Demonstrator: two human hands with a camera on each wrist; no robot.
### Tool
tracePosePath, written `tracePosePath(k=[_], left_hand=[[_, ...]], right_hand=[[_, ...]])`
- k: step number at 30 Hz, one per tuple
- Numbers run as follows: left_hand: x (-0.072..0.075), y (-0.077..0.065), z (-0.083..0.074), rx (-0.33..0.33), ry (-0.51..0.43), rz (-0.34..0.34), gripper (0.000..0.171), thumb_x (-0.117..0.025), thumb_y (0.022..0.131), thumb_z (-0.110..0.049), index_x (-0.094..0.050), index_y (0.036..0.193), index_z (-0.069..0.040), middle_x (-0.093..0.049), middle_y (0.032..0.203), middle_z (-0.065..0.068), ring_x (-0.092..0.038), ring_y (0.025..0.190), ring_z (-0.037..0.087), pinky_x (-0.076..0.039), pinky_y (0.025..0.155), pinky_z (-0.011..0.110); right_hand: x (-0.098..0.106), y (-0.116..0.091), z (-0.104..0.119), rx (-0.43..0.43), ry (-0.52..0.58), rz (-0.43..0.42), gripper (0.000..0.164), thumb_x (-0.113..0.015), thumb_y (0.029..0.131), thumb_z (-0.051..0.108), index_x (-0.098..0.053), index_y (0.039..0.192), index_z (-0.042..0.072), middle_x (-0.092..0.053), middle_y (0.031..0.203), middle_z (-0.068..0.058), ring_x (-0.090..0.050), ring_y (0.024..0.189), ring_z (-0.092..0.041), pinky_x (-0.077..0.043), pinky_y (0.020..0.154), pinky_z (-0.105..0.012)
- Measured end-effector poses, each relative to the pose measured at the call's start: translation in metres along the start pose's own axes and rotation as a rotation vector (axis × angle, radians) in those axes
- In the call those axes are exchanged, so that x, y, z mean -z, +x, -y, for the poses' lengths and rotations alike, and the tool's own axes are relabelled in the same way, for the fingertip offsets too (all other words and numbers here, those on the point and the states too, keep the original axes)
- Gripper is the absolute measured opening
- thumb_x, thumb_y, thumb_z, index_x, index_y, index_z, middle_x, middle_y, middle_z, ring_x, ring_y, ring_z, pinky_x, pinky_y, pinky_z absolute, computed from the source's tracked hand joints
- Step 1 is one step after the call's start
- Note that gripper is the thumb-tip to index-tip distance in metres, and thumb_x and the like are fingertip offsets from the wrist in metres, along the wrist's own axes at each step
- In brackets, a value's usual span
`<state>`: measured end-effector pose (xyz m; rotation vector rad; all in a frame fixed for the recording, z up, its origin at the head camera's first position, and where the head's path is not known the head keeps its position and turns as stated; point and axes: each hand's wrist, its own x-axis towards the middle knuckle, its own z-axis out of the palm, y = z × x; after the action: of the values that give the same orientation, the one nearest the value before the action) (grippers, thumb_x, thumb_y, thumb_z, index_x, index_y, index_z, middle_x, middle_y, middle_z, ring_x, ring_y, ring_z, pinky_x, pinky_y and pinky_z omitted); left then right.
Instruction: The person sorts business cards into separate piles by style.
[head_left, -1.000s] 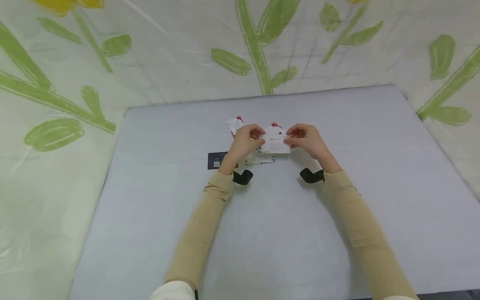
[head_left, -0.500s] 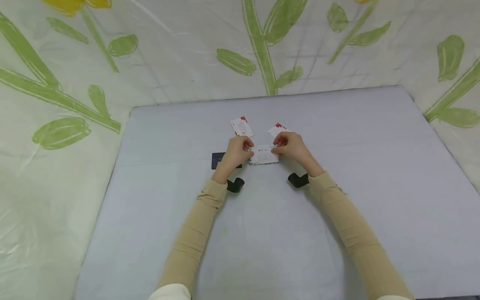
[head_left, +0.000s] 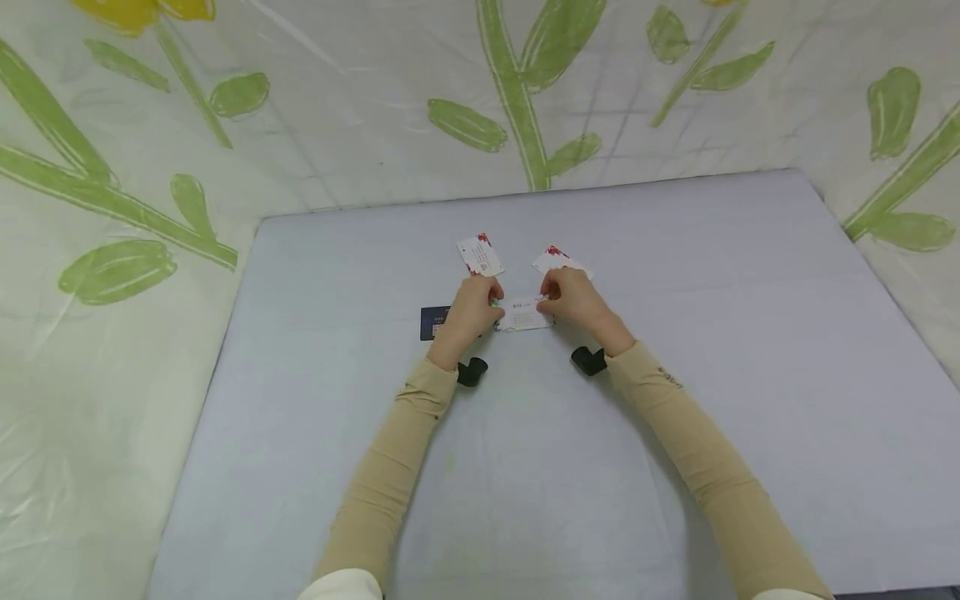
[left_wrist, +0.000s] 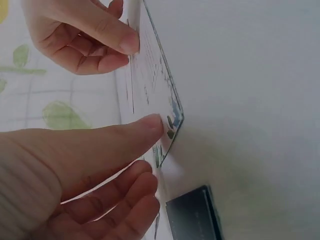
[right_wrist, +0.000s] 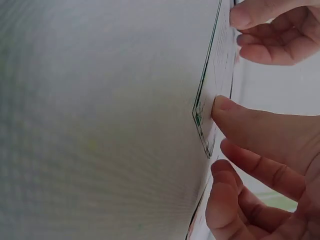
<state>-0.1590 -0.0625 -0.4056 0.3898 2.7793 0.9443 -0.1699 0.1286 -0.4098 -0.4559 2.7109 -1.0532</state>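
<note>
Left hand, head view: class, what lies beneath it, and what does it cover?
Beneath the left hand is a dark card, its left end showing. In that view the hand hides much of the rest, so any print there cannot be seen.

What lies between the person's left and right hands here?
A white leaf-printed business card spans the gap, touched at opposite ends by the left hand and the right hand. The head view shows this.

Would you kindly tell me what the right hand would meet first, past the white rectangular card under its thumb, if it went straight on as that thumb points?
Probably the bare left hand, at the opposite end of the white rectangular card that the right hand touches, though heights are unclear.
</note>
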Motion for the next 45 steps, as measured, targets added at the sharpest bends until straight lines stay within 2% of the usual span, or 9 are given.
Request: tracePosePath(k=[6, 11, 14, 17, 21, 27, 33, 41, 45], left_hand=[[0.002, 0.000, -0.003, -0.038, 0.070, 0.050, 0.013, -0.065, 0.083, -0.001, -0.066, 0.095, 0.004, -0.060, 0.098, 0.014, -0.055, 0.090, 0.024, -0.046, 0.081, 0.034], [0.009, 0.009, -0.005, -0.089, 0.114, 0.102, 0.016, -0.057, 0.086, -0.001, -0.068, 0.097, 0.004, -0.062, 0.099, 0.015, -0.056, 0.087, 0.023, -0.047, 0.079, 0.033], [0.013, 0.020, -0.010, -0.123, 0.118, 0.102, 0.017, -0.054, 0.089, -0.002, -0.067, 0.099, 0.003, -0.063, 0.098, 0.014, -0.055, 0.086, 0.022, -0.046, 0.078, 0.032], [0.013, 0.037, -0.018, -0.140, 0.086, 0.097, 0.017, -0.053, 0.092, -0.004, -0.064, 0.103, 0.003, -0.061, 0.102, 0.015, -0.055, 0.092, 0.022, -0.045, 0.082, 0.032], [0.004, 0.063, -0.026, -0.186, 0.063, 0.140, 0.022, -0.050, 0.094, -0.004, -0.060, 0.113, 0.003, -0.059, 0.113, 0.014, -0.053, 0.105, 0.023, -0.042, 0.090, 0.030], [-0.010, 0.090, -0.036, -0.305, 0.186, 0.223, 0.037, -0.039, 0.095, 0.003, -0.047, 0.131, 0.001, -0.046, 0.135, 0.015, -0.037, 0.129, 0.023, -0.024, 0.107, 0.027], [-0.017, 0.097, -0.037, -0.315, 0.280, 0.307, 0.046, -0.034, 0.096, 0.002, -0.032, 0.141, 0.000, -0.031, 0.147, 0.013, -0.023, 0.137, 0.022, -0.012, 0.111, 0.025], [-0.019, 0.103, -0.032, -0.372, 0.324, 0.288, 0.047, -0.042, 0.090, 0.008, -0.041, 0.136, 0.001, -0.041, 0.139, 0.013, -0.034, 0.131, 0.022, -0.022, 0.108, 0.027], [-0.018, 0.103, -0.032, -0.359, 0.272, 0.267, 0.045, -0.049, 0.087, 0.006, -0.046, 0.132, 0.001, -0.044, 0.134, 0.013, -0.038, 0.127, 0.023, -0.025, 0.107, 0.028]], right_hand=[[0.001, -0.001, 0.002, -0.002, -0.046, 0.021, 0.008, -0.068, 0.081, 0.005, -0.066, 0.079, -0.002, -0.062, 0.080, -0.012, -0.050, 0.077, -0.022, -0.043, 0.066, -0.032], [0.006, -0.003, -0.001, 0.018, -0.024, 0.033, 0.013, -0.062, 0.086, 0.009, -0.069, 0.086, -0.002, -0.067, 0.082, -0.011, -0.054, 0.076, -0.022, -0.044, 0.068, -0.033], [0.014, -0.005, -0.003, 0.016, 0.043, -0.013, 0.017, -0.059, 0.089, 0.011, -0.069, 0.092, -0.002, -0.066, 0.088, -0.013, -0.056, 0.081, -0.024, -0.044, 0.073, -0.034], [0.026, -0.007, -0.007, -0.013, 0.094, -0.109, 0.019, -0.059, 0.091, 0.012, -0.068, 0.098, -0.003, -0.065, 0.093, -0.016, -0.056, 0.085, -0.026, -0.044, 0.075, -0.036], [0.040, -0.006, -0.016, -0.052, 0.087, -0.208, 0.021, -0.060, 0.089, 0.010, -0.065, 0.101, -0.007, -0.063, 0.096, -0.021, -0.057, 0.086, -0.030, -0.045, 0.075, -0.039], [0.041, -0.002, -0.029, -0.147, -0.006, -0.191, 0.038, -0.066, 0.084, 0.013, -0.058, 0.110, -0.014, -0.057, 0.103, -0.028, -0.051, 0.096, -0.036, -0.042, 0.085, -0.044], [0.031, 0.001, -0.031, -0.213, -0.147, -0.138, 0.059, -0.074, 0.078, 0.026, -0.052, 0.113, -0.015, -0.050, 0.106, -0.029, -0.043, 0.103, -0.042, -0.036, 0.089, -0.047], [0.032, 0.000, -0.030, -0.222, -0.135, -0.125, 0.057, -0.075, 0.077, 0.024, -0.053, 0.115, -0.013, -0.050, 0.104, -0.025, -0.044, 0.100, -0.038, -0.037, 0.086, -0.049], [0.035, 0.001, -0.035, -0.216, -0.102, -0.119, 0.054, -0.076, 0.076, 0.021, -0.054, 0.113, -0.012, -0.049, 0.101, -0.024, -0.041, 0.100, -0.038, -0.036, 0.084, -0.047]])
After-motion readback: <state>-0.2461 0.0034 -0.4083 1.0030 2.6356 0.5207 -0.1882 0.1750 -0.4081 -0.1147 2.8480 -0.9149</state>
